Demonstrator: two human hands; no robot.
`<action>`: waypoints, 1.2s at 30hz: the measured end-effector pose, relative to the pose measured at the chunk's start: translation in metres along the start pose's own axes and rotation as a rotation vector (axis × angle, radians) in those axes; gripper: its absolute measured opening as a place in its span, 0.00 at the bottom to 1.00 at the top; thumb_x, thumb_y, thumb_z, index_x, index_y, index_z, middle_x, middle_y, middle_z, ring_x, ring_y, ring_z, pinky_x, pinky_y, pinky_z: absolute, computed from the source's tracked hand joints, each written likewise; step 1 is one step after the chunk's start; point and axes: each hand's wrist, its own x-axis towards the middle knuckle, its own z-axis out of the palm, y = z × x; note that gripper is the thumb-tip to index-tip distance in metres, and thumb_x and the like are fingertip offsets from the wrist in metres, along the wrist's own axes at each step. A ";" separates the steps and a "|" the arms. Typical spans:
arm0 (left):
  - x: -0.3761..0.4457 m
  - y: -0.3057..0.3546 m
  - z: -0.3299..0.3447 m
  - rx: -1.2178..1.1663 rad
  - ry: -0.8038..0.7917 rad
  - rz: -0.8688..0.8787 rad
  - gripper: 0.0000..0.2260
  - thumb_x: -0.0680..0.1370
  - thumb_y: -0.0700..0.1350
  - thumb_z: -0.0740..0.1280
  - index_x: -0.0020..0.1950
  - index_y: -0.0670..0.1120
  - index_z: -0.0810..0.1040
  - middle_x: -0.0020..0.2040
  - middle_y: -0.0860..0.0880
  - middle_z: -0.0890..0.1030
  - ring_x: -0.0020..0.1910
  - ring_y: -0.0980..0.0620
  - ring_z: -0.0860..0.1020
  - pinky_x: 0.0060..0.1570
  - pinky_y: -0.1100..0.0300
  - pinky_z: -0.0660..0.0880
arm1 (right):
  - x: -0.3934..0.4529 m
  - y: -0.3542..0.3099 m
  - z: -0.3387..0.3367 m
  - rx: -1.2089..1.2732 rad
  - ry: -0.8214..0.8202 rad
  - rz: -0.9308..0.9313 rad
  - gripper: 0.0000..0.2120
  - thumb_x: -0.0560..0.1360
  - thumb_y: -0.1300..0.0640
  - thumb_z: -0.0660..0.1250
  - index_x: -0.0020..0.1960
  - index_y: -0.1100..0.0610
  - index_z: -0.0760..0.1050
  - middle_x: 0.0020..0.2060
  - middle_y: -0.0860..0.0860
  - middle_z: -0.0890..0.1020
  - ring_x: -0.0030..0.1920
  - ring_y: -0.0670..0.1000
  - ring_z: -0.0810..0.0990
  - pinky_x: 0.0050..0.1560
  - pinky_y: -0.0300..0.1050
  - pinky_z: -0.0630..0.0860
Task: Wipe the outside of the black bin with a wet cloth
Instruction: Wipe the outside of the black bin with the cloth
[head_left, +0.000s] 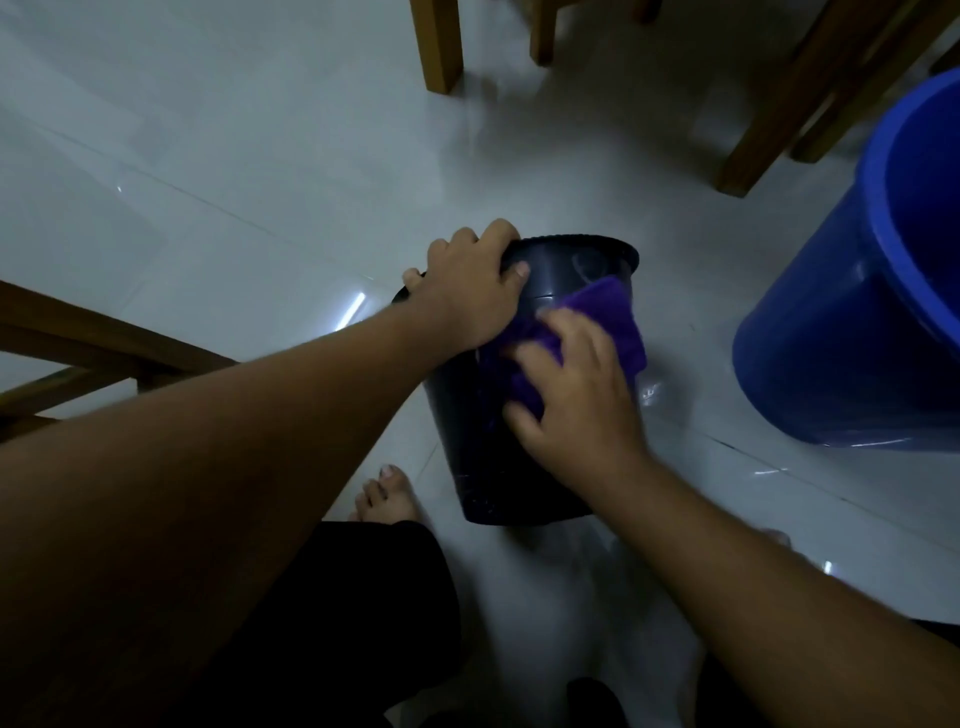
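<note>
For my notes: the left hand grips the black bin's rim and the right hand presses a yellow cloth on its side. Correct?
The head view shows a purple cloth, not yellow. The rest holds: left hand grips the black bin by its rim, right hand pressing the cloth.

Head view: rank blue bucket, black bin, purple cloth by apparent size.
1. blue bucket, even though the frame edge crops it
2. black bin, partly covered
3. purple cloth

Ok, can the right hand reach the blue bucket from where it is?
Probably yes. The right hand presses the purple cloth on the side of the black bin, and the blue bucket stands just to its right, with only bare floor between them.
</note>
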 end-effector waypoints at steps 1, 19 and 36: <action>0.000 0.002 0.000 0.000 -0.009 0.004 0.14 0.80 0.56 0.57 0.64 0.54 0.68 0.62 0.45 0.72 0.63 0.40 0.68 0.60 0.40 0.64 | 0.010 0.002 -0.002 0.025 0.021 0.054 0.23 0.67 0.52 0.73 0.61 0.53 0.75 0.70 0.59 0.68 0.71 0.62 0.62 0.69 0.64 0.65; 0.001 -0.020 0.001 -0.024 -0.024 0.131 0.15 0.79 0.54 0.58 0.64 0.50 0.68 0.59 0.41 0.73 0.58 0.37 0.71 0.58 0.40 0.69 | -0.015 0.007 0.003 0.056 0.042 -0.006 0.24 0.69 0.51 0.69 0.64 0.52 0.75 0.71 0.59 0.67 0.73 0.61 0.59 0.70 0.68 0.62; 0.002 -0.005 -0.005 0.006 -0.033 0.109 0.14 0.77 0.51 0.59 0.59 0.46 0.70 0.60 0.42 0.73 0.60 0.39 0.70 0.64 0.38 0.63 | -0.019 0.012 -0.001 0.085 0.009 0.024 0.24 0.70 0.49 0.67 0.65 0.52 0.75 0.72 0.57 0.66 0.74 0.61 0.59 0.71 0.66 0.62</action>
